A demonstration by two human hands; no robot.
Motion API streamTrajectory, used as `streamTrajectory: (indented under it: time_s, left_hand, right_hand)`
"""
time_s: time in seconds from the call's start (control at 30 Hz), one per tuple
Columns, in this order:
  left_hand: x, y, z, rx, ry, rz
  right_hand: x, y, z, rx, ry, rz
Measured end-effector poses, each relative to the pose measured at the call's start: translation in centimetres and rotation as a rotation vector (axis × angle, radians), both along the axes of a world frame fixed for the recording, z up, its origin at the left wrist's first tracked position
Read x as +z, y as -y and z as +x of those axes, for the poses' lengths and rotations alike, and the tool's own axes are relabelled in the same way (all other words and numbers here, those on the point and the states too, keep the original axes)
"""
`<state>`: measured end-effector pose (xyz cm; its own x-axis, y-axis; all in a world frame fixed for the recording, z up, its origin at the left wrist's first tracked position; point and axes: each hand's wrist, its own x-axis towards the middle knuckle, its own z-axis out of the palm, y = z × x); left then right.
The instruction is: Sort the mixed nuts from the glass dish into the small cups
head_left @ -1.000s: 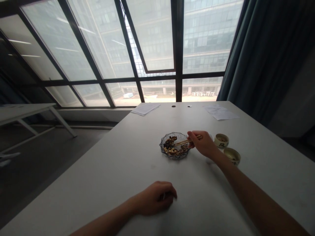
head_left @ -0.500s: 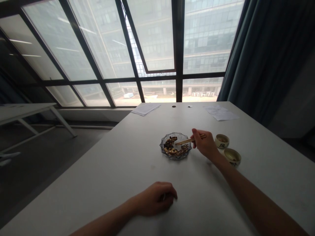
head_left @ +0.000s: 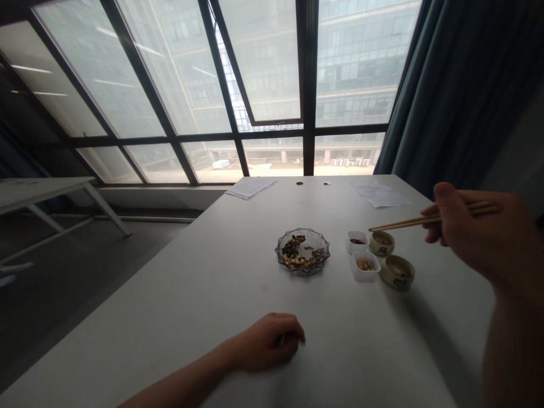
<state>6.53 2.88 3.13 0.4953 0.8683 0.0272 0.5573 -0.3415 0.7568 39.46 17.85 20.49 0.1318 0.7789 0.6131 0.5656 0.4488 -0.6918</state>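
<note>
Chopsticks (head_left: pixel 403 222), tan-wood, gripped by right fingers (head_left: pixel 446 198); left fingers (head_left: pixel 293 326) slack, empty; round clear-glass bowl (head_left: pixel 313 238) unemptied, square white-plastic tubs (head_left: pixel 366 276) part-filled.

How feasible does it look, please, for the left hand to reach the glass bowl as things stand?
Probably yes: the left hand lies loosely curled on the near side of the glass bowl, no object shows between them, and the right hand holds its chopsticks well to the right.

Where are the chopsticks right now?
In the head view's right half, the chopsticks are held in the right hand, their tips near the farther round cup.
</note>
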Motion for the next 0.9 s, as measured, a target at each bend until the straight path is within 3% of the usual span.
streamTrajectory:
  time_s: [0.13, 0.23, 0.43, 0.63, 0.8, 0.9]
  left_hand:
    - [0.2, 0.0, -0.1, 0.002, 0.002, -0.011]
    - [0.2, 0.0, -0.2, 0.008, -0.009, -0.014]
    - [0.0, 0.0, -0.2, 0.015, -0.028, -0.029]
    - [0.0, 0.0, -0.2, 0.016, -0.016, -0.024]
    - [0.1, 0.0, -0.2, 0.007, -0.019, -0.016]
    - [0.1, 0.0, -0.2, 0.004, -0.022, -0.012]
  right_hand:
    - [0.1, -0.8, 2.4, -0.125, 0.124, -0.170]
    - [-0.4, -1.8, 3.0, -0.071, 0.132, -0.327]
    - [-1.6, -2.7, 3.2, 0.123, 0.033, -0.207]
    - [-1.7, -2.9, 3.6, 0.055, 0.056, -0.287]
    - [-2.2, -3.3, 3.9, 0.128, 0.051, -0.208]
    - [-2.6, -3.7, 3.9, 0.154, 0.092, -0.272]
